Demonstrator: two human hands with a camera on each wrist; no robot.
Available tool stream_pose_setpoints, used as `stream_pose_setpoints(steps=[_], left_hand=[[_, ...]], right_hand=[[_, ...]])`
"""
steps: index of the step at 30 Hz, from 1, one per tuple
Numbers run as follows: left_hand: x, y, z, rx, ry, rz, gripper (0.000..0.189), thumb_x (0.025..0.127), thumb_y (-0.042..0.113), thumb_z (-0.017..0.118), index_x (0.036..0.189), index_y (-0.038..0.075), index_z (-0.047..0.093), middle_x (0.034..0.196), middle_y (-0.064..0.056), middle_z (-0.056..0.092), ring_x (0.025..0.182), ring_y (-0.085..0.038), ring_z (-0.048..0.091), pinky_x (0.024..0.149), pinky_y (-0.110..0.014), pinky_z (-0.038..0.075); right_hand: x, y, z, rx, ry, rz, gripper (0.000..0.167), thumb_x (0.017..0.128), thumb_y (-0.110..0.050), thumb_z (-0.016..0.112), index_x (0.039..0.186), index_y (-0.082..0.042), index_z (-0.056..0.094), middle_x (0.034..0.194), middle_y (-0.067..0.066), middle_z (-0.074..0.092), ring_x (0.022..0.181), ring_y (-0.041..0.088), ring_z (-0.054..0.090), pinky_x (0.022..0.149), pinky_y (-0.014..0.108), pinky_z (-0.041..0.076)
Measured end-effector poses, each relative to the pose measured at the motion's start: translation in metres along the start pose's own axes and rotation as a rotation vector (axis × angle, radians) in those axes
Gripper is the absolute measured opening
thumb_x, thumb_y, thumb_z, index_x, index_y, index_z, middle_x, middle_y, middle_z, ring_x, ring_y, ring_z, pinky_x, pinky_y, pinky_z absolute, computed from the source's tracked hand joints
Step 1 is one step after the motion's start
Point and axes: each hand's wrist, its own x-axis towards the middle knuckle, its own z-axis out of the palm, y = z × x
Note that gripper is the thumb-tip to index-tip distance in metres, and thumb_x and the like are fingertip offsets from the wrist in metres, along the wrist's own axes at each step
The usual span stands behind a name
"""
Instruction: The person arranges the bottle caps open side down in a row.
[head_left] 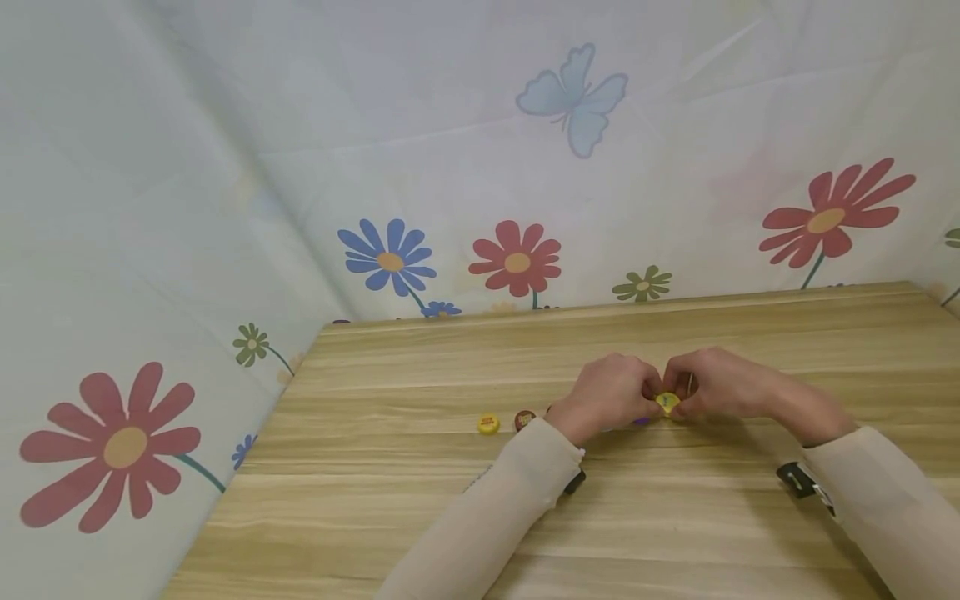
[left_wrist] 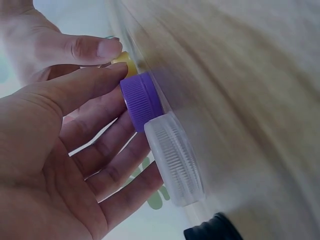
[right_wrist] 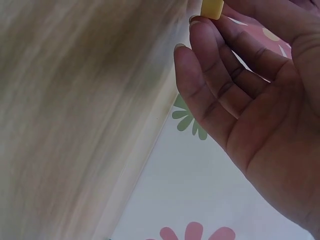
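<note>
A small yellow bottle cap [head_left: 667, 404] with printing on top is at the wooden table, between the fingertips of both hands. My left hand [head_left: 611, 392] pinches it from the left, and my right hand [head_left: 720, 385] from the right. In the left wrist view the yellow cap [left_wrist: 131, 64] is partly hidden by the thumbs. A purple ribbed cap [left_wrist: 140, 102] is beside the left fingers, followed by a translucent white cap [left_wrist: 175, 160] and a dark cap [left_wrist: 215, 230]. The right wrist view catches just the edge of the yellow cap [right_wrist: 212, 8].
Left of the hands, another yellow cap [head_left: 488, 424] and a dark red cap [head_left: 524, 419] lie in the same row. The left forearm covers part of this row. Behind the wooden table [head_left: 420, 367] hangs a white flowered cloth [head_left: 450, 167].
</note>
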Motion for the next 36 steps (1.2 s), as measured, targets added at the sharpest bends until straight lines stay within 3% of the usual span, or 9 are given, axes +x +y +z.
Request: stream_pose_setpoints(steps=[9, 21, 28, 36], left_hand=[[-0.001, 0.0, 0.0, -0.004, -0.014, 0.006, 0.012, 0.095, 0.031, 0.084, 0.106, 0.026, 0.084, 0.087, 0.02, 0.069, 0.081, 0.002, 0.056, 0.068, -0.017, 0.045], [-0.001, 0.001, -0.001, 0.001, -0.007, -0.003, 0.011, 0.094, 0.035, 0.084, 0.102, 0.027, 0.083, 0.082, 0.02, 0.065, 0.076, 0.001, 0.054, 0.065, -0.018, 0.043], [-0.002, 0.0, -0.002, -0.047, 0.002, -0.011, 0.013, 0.096, 0.039, 0.08, 0.094, 0.026, 0.082, 0.072, 0.02, 0.063, 0.071, 0.001, 0.054, 0.061, -0.017, 0.042], [-0.003, -0.015, -0.008, -0.079, -0.008, -0.044, 0.039, 0.1, 0.045, 0.072, 0.128, 0.02, 0.078, 0.112, 0.014, 0.076, 0.1, 0.001, 0.066, 0.082, -0.018, 0.05]], right_hand=[[0.0, -0.003, 0.001, -0.004, -0.028, 0.058, 0.022, 0.083, -0.01, 0.088, 0.099, -0.009, 0.073, 0.088, -0.004, 0.065, 0.081, 0.015, 0.058, 0.071, 0.034, 0.051], [0.0, -0.001, -0.001, -0.007, -0.014, 0.036, 0.024, 0.081, -0.01, 0.089, 0.099, -0.008, 0.073, 0.087, -0.005, 0.065, 0.08, 0.014, 0.058, 0.07, 0.032, 0.05], [-0.002, -0.005, -0.006, -0.002, -0.026, 0.062, 0.03, 0.083, -0.016, 0.09, 0.106, -0.006, 0.074, 0.09, -0.005, 0.065, 0.081, 0.015, 0.057, 0.069, 0.031, 0.049], [-0.006, -0.002, -0.011, -0.016, 0.027, 0.084, 0.036, 0.09, -0.025, 0.086, 0.113, -0.001, 0.073, 0.1, -0.002, 0.072, 0.091, 0.017, 0.065, 0.077, 0.038, 0.055]])
